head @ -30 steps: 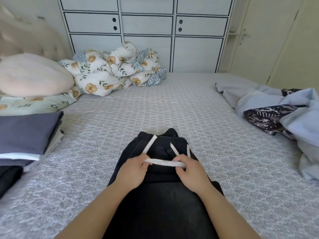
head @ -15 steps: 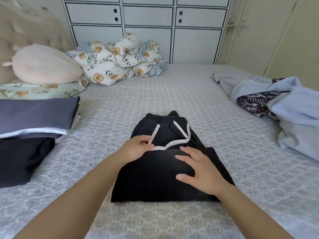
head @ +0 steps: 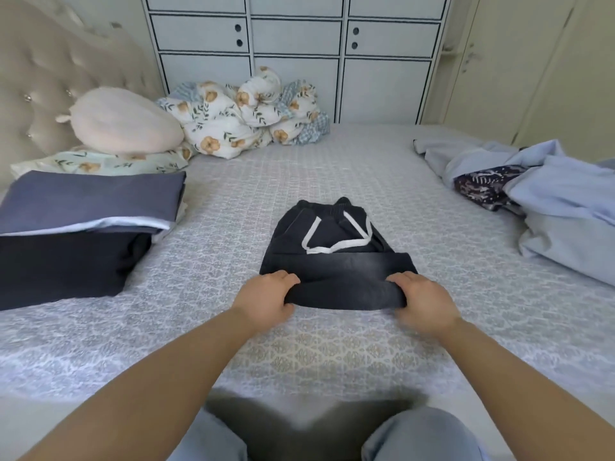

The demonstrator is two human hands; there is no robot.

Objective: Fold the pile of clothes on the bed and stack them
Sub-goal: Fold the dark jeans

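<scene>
Gripping near hem of black shorts point(head: 336, 261): left hand point(head: 266, 296) and right hand point(head: 422, 297), fingers curled over its corners, thumbs underneath. Shorts lie mid-bed point(head: 332, 354); white drawstring point(head: 332, 241) beyond. Folded stack point(head: 80, 227) far left, unfolded pile point(head: 549, 201) far right.

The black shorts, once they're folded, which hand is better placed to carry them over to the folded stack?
Probably the left hand. It grips the near left corner of the black shorts, and the folded stack lies on the bed's left side. The right hand grips the opposite corner, nearer the unfolded pile.
</scene>
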